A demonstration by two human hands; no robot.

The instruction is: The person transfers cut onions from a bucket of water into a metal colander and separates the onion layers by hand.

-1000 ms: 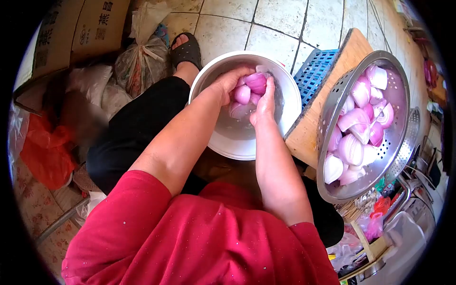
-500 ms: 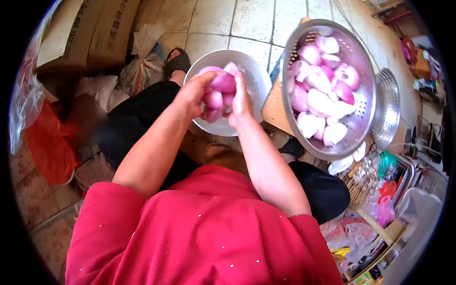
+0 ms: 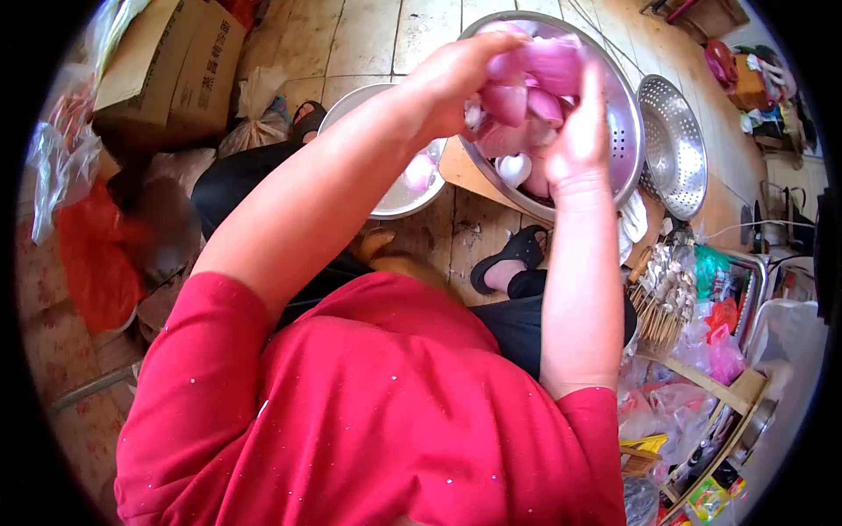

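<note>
Cupping from both sides, your left hand [image 3: 460,74] and right hand [image 3: 581,140] press onion pieces [image 3: 506,103] between them over the steel colander [image 3: 624,162]; the top piece [image 3: 554,68] lies lengthwise from hand to hand. Half a second ago they were above the basin [image 3: 405,209]. Hands and onions (edges blurred) hide much of the colander's inside.

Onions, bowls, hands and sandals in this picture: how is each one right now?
Held onion pieces: cut, gathered between both hands
Left hand: curled around them
Right hand: curled around them
Large colander: partly hidden, more onion inside
Second colander: no onion visible inside
Basin: onion piece inside
Black sandals: worn
</note>
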